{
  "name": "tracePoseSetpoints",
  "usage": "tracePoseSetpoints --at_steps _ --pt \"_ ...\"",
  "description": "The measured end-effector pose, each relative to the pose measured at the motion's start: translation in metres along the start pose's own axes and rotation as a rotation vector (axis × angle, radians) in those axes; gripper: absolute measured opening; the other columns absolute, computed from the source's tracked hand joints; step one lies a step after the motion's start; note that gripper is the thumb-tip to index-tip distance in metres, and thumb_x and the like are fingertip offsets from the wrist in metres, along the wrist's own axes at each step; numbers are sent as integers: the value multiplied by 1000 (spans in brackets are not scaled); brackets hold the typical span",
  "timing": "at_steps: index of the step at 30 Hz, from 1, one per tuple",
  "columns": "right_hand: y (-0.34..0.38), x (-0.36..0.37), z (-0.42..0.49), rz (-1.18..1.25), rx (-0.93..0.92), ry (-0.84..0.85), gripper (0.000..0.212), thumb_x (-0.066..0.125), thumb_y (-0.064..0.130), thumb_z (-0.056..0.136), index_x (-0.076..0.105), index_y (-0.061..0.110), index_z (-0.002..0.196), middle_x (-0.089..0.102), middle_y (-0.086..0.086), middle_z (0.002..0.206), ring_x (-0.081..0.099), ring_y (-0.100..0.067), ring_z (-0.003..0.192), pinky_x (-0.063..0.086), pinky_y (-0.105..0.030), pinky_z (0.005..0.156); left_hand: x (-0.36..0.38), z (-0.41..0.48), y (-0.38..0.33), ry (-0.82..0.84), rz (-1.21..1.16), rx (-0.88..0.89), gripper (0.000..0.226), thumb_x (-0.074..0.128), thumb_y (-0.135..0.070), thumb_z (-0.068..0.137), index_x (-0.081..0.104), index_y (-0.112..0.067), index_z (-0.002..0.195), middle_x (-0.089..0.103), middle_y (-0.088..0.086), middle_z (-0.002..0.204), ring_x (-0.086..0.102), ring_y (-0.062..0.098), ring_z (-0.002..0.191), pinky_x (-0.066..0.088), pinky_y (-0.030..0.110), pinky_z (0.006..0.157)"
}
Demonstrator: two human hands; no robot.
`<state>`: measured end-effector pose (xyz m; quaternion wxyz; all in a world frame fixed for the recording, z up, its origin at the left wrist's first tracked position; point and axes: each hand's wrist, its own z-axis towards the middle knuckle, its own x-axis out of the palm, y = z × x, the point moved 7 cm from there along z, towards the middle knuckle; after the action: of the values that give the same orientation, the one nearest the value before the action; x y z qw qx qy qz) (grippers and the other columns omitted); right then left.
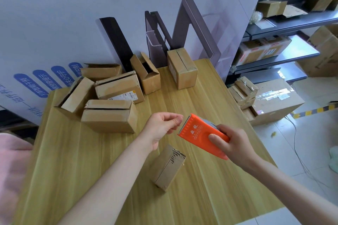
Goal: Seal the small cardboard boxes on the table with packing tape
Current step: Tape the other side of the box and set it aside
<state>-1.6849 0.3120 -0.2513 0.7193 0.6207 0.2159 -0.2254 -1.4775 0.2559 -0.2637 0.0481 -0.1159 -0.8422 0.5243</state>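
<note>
The tape dispenser (199, 132), just right of centre, is bright orange with white lettering. The table (210, 197) is pale yellow wood with fine straight grain. The boxes (109, 120) toward 10 o'clock are plain brown cardboard. At 11 o'clock the board (54, 33) is pale lilac-white, with blue labels (30, 85) bearing white characters. At 3 o'clock a floor strip (314, 110) is striped yellow and black.

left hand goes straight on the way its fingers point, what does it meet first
Likely the toothed edge of the orange tape dispenser held in the right hand; depth is unclear.
</note>
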Motion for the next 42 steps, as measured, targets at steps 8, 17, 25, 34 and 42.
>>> tracePoseSetpoints --at_steps 8,17,25,34,42 --pt "4 0 2 -60 14 2 31 50 65 71 49 34 64 52 15 53 48 -8 52 33 -25 46 -2 7 1 -10 44 -19 8 74 -19 80 69 -13 81 65 -4 69 53 6 61 42 20 59" --pt "24 11 11 -276 165 43 35 63 53 79 63 18 74 55 7 58 55 -15 59 36 -25 51 -17 31 2 -250 208 3 21 71 -5 83 65 -14 65 64 -1 65 55 11 62 46 29 68" --pt "5 -8 -1 -328 308 73 24 67 45 80 65 22 74 62 6 63 59 -15 63 39 -26 51 -35 43 9 -401 345 -17 13 74 -20 84 68 -19 73 66 -5 83 61 14 86 43 26 77" --pt "-53 -11 -52 -423 494 198 29 61 52 83 65 25 73 64 7 63 61 -7 59 48 -29 51 -65 48 72 -356 404 -166 11 77 -23 81 71 -14 77 68 -2 79 66 23 91 52 33 84" --pt "-84 19 -62 -603 595 311 40 50 59 84 64 22 77 63 6 68 62 -11 61 48 -26 51 -59 53 126 -370 439 -249 10 78 -26 79 72 -20 73 69 -3 77 62 18 79 47 26 69"
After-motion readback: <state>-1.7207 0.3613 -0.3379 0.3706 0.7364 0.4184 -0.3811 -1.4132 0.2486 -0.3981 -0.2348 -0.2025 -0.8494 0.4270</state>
